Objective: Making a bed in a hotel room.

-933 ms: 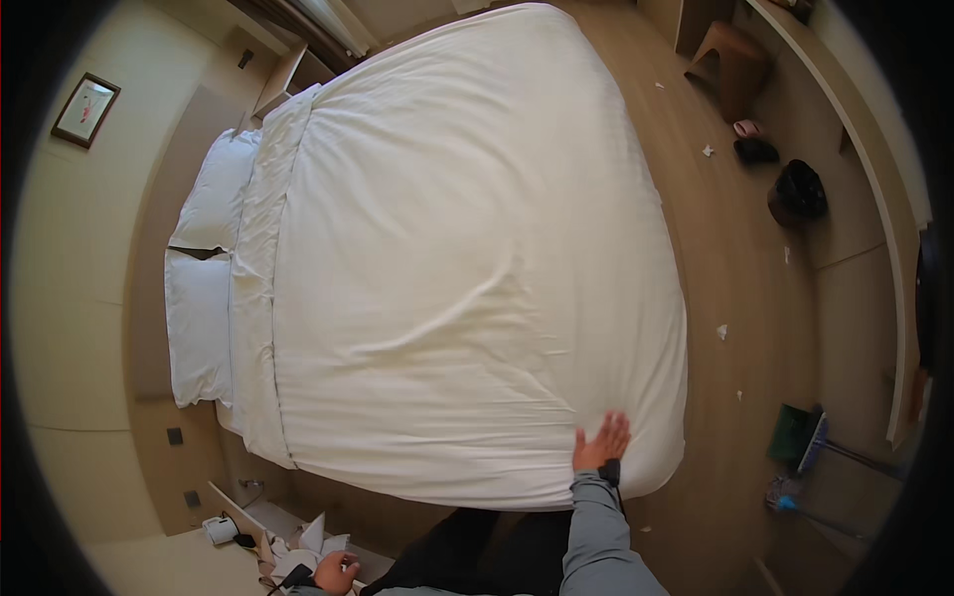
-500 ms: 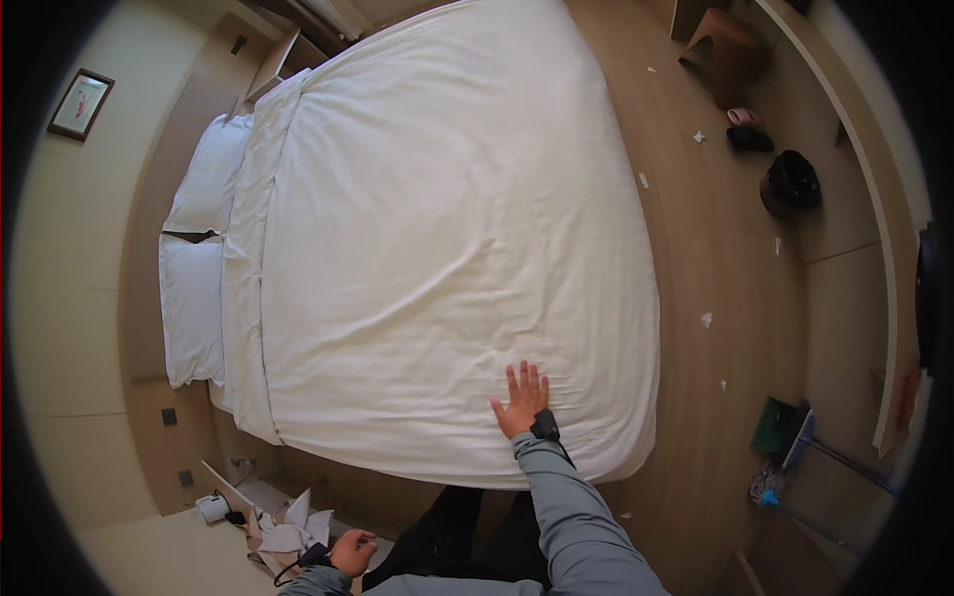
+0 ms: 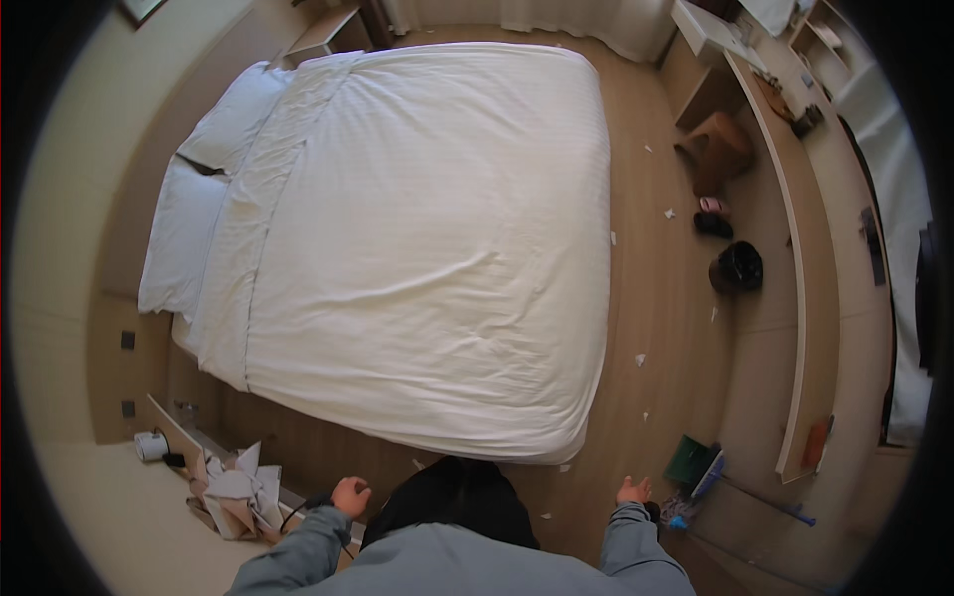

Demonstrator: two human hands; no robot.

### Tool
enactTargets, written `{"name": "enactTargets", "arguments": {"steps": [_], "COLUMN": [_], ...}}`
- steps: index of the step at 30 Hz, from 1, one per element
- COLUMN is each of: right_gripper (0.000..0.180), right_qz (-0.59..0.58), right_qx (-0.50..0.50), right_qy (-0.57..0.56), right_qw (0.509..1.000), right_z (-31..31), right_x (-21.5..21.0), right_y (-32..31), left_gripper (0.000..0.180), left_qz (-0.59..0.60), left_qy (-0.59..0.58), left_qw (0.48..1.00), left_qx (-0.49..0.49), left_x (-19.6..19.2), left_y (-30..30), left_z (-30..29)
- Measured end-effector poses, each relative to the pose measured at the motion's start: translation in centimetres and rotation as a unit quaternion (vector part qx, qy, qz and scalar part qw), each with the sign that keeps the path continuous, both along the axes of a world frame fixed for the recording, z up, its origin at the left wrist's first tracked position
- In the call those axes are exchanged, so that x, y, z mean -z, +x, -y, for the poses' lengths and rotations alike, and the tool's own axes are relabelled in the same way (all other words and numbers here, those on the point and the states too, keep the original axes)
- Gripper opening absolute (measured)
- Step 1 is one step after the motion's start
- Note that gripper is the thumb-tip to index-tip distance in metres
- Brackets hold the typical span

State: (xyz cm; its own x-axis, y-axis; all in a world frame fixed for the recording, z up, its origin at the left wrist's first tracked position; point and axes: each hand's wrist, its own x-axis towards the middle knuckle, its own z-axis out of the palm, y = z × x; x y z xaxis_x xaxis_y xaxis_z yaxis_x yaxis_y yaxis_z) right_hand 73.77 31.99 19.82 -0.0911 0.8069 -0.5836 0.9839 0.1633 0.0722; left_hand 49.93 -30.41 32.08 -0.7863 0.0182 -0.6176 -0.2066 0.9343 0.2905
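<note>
A white-covered bed [image 3: 427, 248] fills the middle of the head view, with shallow creases in its cover. Two white pillows [image 3: 179, 233] lie along its left side. I stand at the near side of the bed, both arms low and away from it. My left hand [image 3: 350, 496] hangs with fingers loosely bent and nothing visible in it, beside a heap of torn white and tan pieces [image 3: 238, 492]. Off to the right, my right hand [image 3: 633, 490] is open and empty, fingers spread, near a green dustpan [image 3: 688, 461] and a blue-and-white broom head [image 3: 708, 475].
White scraps [image 3: 640, 360] are scattered on the wooden floor [image 3: 636, 298]. Along the right wall are a black bin [image 3: 737, 266], dark footwear [image 3: 713, 224], a brown stool [image 3: 717, 149] and a long desk [image 3: 795, 248]. A white cup-like container [image 3: 151, 446] stands at the lower left.
My right hand has lifted off the bed cover and swung right and down to my side. My body has moved back from the bed, and more of the room shows. The left hand stays low.
</note>
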Motion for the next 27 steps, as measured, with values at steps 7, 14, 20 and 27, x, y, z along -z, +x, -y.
{"name": "enactTargets", "arguments": {"steps": [7,14,20,27], "right_gripper": [0.067,0.061,0.067,0.06], "right_qz": [-0.092,-0.154,-0.057,0.034], "right_qx": [0.024,-0.075,-0.141,-0.178], "right_qy": [-0.044,-0.055,-0.125,-0.155], "right_qw": [0.994,0.984,0.981,0.971], "right_z": [1.6,6.8,15.4,19.2], "right_x": [-13.7,-18.7,-15.5,-16.3], "right_y": [-7.0,-6.8,2.9,-0.2], "left_gripper": [0.034,0.07,0.075,0.072], "left_qz": [-0.07,-0.202,-0.224,-0.21], "left_qy": [0.104,0.089,-0.026,0.032], "left_qw": [0.992,0.975,0.973,0.966], "left_qx": [0.013,0.014,0.045,0.146], "left_x": [2.7,7.3,16.0,27.8], "left_y": [-4.6,-23.7,-34.0,-23.8], "left_z": [-5.0,-10.0,-16.7,-20.6]}}
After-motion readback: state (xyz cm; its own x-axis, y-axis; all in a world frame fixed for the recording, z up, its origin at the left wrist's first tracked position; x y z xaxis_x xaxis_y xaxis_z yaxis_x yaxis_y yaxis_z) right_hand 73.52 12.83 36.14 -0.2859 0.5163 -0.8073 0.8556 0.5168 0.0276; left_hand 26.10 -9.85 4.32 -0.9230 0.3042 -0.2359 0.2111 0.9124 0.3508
